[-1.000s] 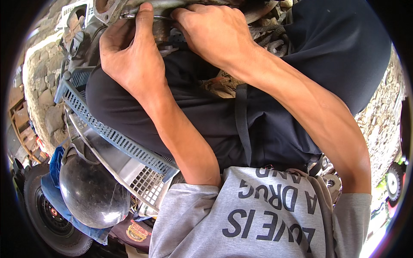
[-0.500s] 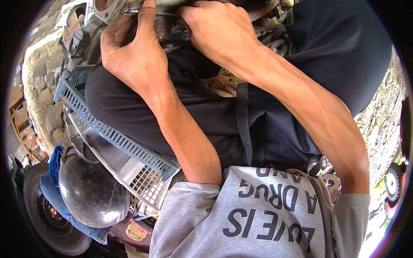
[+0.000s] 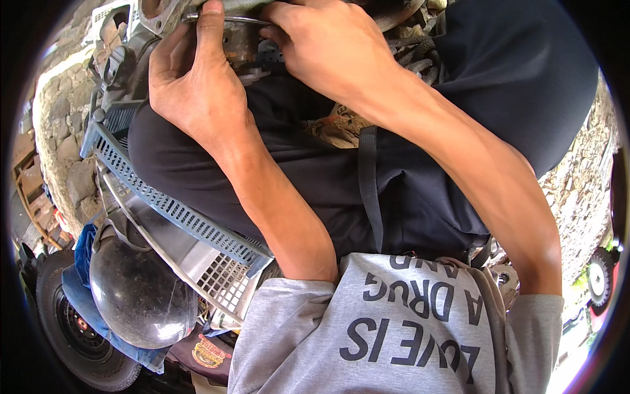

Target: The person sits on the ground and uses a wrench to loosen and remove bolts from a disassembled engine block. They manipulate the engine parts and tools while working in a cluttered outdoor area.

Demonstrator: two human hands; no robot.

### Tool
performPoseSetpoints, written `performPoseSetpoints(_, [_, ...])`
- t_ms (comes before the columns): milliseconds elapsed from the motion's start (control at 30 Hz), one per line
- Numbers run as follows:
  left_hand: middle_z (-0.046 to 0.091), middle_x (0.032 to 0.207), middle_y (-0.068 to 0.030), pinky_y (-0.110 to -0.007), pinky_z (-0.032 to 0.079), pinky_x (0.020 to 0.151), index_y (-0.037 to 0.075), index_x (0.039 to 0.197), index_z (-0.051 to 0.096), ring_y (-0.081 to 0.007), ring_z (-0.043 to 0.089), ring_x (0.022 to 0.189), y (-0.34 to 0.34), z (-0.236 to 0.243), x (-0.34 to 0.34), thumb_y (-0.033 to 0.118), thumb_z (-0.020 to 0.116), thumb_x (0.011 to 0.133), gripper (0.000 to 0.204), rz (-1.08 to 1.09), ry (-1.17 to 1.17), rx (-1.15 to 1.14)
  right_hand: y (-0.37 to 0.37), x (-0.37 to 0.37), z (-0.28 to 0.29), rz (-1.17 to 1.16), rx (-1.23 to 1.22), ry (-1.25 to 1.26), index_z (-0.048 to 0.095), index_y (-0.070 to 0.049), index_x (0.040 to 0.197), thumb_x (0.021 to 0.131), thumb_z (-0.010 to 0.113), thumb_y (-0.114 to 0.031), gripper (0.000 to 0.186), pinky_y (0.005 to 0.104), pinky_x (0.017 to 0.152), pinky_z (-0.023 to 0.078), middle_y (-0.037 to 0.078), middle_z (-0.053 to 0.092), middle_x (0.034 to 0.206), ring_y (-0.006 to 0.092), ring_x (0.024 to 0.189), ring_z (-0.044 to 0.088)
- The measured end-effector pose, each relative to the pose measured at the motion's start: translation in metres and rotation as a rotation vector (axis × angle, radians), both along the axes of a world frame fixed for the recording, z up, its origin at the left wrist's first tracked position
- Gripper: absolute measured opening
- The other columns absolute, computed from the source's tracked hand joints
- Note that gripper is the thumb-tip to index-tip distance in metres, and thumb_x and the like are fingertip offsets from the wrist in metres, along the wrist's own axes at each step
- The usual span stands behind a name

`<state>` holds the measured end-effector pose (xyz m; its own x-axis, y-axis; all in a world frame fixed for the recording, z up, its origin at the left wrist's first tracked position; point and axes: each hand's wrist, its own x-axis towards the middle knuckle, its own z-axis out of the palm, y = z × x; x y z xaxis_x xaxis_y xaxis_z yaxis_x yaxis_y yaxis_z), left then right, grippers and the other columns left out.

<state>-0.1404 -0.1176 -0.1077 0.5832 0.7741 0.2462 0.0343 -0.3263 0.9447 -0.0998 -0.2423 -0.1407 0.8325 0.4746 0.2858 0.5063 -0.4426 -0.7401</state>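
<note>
At the top edge, a greasy metal machine part (image 3: 240, 44) sits between my hands, its upper portion cut off by the frame. A slim, shiny metal wrench (image 3: 246, 20) lies across it. My right hand (image 3: 338, 52) is closed around the wrench's right end with bent fingers. My left hand (image 3: 200, 95) is closed at the other end, its thumb pressed on top and its fingers curled behind, partly hidden. Beside my left fingers is a flanged metal casing (image 3: 152, 21) with a bolt hole.
My dark-trousered legs (image 3: 197, 164) are bent under the work. To the left stand a blue-grey plastic crate (image 3: 177, 209), a black helmet (image 3: 138, 289) and a wheel (image 3: 75, 328). Rope (image 3: 417, 58) lies right of my right hand, and stony ground (image 3: 584, 171) stretches beyond my knee.
My left hand has shifted slightly left. My right hand has moved a little left and up, and more of the wrench shows between them.
</note>
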Motion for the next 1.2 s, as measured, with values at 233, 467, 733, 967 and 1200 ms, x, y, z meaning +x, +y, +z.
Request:
performPoseSetpoints(233, [0.073,0.092,-0.0104,-0.026,0.050,0.074,-0.010,0.103,0.074,-0.0141,0.063,0.078,-0.001,0.005,-0.003,0.016,0.088,0.081,0.037,0.002,0.068,0.012,-0.023,0.014,0.027,0.158,0.161,0.113,0.066,0.005,0.088,0.094,0.062,-0.014,0.021,0.0532,0.074,0.053,0.028,0.067,0.082,0.0460,0.082,0.066])
performPoseSetpoints(467, [0.073,0.092,-0.0092,-0.026,0.050,0.077,-0.010,0.106,0.074,-0.0131,0.063,0.081,0.000,0.006,-0.006,0.013,0.087,0.081,0.036,-0.074,0.047,-0.004,-0.021,0.015,0.032,0.190,0.062,0.152,0.067,0.004,0.087,0.095,0.061,-0.016,0.023,0.0530,0.075,0.054,0.027,0.068,0.080,0.0477,0.081,0.066])
performPoseSetpoints(733, [0.074,0.093,-0.0099,-0.026,0.052,0.074,-0.010,0.106,0.071,-0.0136,0.066,0.082,0.001,0.010,-0.007,0.014,0.079,0.088,0.031,-0.146,0.091,-0.004,-0.046,0.015,0.104,0.352,-0.344,0.011,0.067,0.002,0.091,0.094,0.062,-0.015,0.018,0.0510,0.072,0.055,0.025,0.069,0.079,0.0454,0.080,0.068])
performPoseSetpoints(967, [0.073,0.096,-0.0110,-0.027,0.053,0.076,-0.009,0.106,0.070,-0.0148,0.067,0.084,0.013,0.032,-0.016,0.009,0.069,0.090,0.024,-0.375,-0.040,-0.505,-0.044,-0.022,0.125,0.183,-0.556,-0.179,0.065,0.002,0.095,0.093,0.063,-0.014,0.015,0.0500,0.067,0.054,0.024,0.069,0.078,0.0430,0.077,0.068])
performPoseSetpoints(1200, [0.074,0.100,-0.0130,-0.032,0.056,0.079,-0.005,0.104,0.070,-0.0188,0.069,0.091,0.007,0.020,-0.014,0.006,0.062,0.092,0.019,-0.184,-0.006,-0.373,-0.036,-0.029,0.118,0.091,-0.558,-0.161,0.063,0.001,0.099,0.092,0.065,-0.012,0.016,0.0489,0.062,0.054,0.024,0.068,0.077,0.0406,0.074,0.069])
